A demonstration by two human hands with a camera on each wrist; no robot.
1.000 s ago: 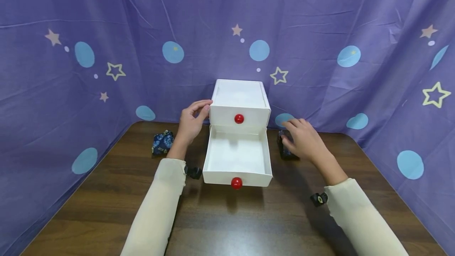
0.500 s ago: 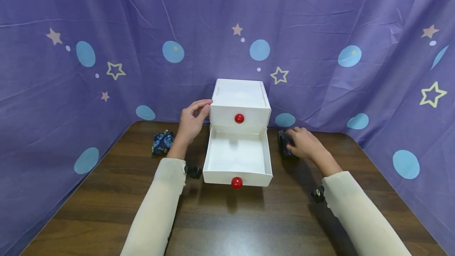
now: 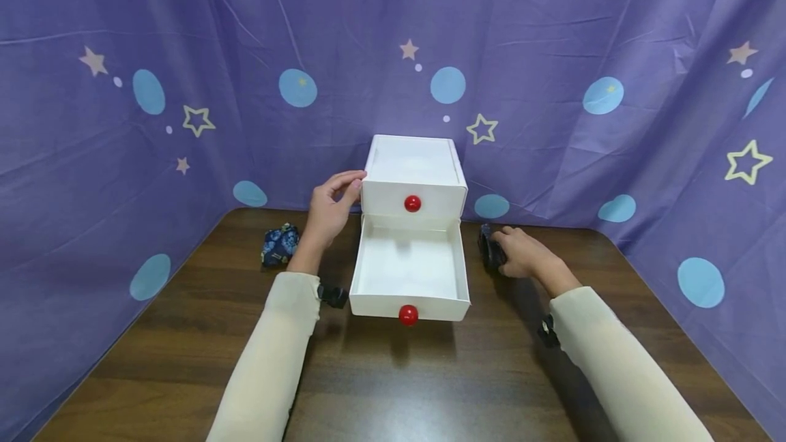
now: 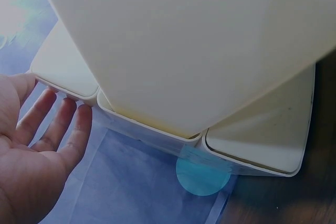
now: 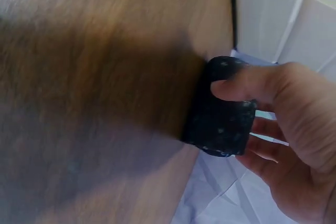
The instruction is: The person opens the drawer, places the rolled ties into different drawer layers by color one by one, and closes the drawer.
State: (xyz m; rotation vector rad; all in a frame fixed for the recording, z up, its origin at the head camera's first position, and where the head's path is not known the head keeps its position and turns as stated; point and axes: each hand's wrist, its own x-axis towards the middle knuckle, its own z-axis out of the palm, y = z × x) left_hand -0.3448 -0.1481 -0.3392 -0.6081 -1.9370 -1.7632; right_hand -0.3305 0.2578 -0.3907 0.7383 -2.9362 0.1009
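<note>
A white drawer cabinet (image 3: 415,159) with red knobs stands at the back of the table. The drawer (image 3: 410,261) below its top one is pulled out, with nothing inside. My left hand (image 3: 330,209) touches the cabinet's upper left front edge with its fingertips; in the left wrist view its loosely bent fingers (image 4: 79,135) lie along that edge. Right of the cabinet, my right hand (image 3: 522,253) grips a small dark block-shaped thing with pale specks (image 5: 220,124), thumb on one face and fingers behind. Its kind is unclear. It sits close over the tabletop.
A dark blue flower-patterned cloth bundle (image 3: 280,245) lies left of the cabinet, beside my left forearm. The brown wooden table (image 3: 393,387) runs back to a purple curtain (image 3: 528,39) with stars and dots. The open drawer juts forward between my arms.
My right hand has come down onto the dark speckled thing and closed round it, tilting it slightly. My left hand and the open drawer have stayed in place.
</note>
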